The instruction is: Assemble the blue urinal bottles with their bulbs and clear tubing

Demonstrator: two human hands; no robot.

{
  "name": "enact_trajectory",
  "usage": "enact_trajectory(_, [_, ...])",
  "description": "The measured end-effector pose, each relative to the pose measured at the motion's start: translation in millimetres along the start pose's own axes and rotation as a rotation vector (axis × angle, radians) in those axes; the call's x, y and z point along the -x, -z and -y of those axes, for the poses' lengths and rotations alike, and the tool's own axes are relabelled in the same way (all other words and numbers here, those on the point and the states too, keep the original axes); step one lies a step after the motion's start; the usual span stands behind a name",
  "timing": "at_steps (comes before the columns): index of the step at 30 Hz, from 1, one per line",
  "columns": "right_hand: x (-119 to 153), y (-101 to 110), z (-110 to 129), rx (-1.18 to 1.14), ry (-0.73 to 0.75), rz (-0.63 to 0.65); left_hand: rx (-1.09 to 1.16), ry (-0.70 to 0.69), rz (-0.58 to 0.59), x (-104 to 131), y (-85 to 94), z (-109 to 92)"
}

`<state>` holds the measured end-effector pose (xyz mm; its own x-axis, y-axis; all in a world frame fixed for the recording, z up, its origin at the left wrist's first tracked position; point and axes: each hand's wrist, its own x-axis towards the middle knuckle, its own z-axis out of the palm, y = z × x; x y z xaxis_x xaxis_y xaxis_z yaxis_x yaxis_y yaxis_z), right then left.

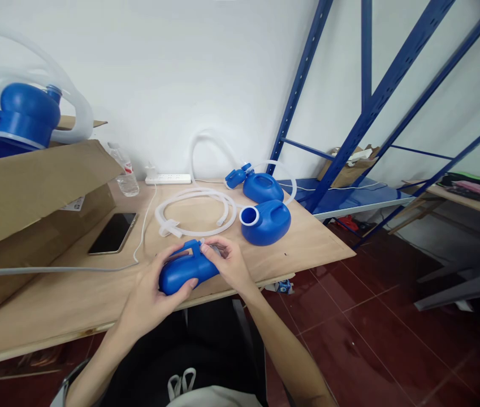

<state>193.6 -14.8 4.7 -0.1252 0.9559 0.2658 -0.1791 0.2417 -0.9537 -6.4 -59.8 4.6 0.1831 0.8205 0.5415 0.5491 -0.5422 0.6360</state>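
Note:
A blue plastic piece with a handle loop [184,272] lies on its side at the table's front edge, between both hands. My left hand [155,282] wraps round its rounded left end, thumb on the front. At its right end, my right hand [226,261] grips it, with thumb and fingers at the top near a small clear part. The right fingertips partly cover that end. Just beyond are a coiled clear tube [197,192] and a blue jug [271,223] with a white-rimmed opening facing left. Behind this jug stands another blue jug [264,188] with a tube and a small blue part.
A cardboard box [44,181] holding blue containers stands at the left, with a phone [113,233] beside it. Farther back are a water bottle [126,172] and a white power strip [168,179]. Blue metal shelving [350,124] rises at the right. A cable crosses the table's left side.

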Motion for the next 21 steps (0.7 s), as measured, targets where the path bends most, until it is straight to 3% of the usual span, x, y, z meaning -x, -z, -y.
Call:
enact_trajectory(10, [2.9, -8.0, 2.7, -0.103, 0.08, -0.022, -0.106, -0.116, -0.101, -0.2, 0.2, -0.2])
enact_trajectory(21, [-2.2, 1.5, -4.3, -0.181, -0.017, 0.059, -0.221, -0.308, -0.175, 5.5, -4.4, -0.1])
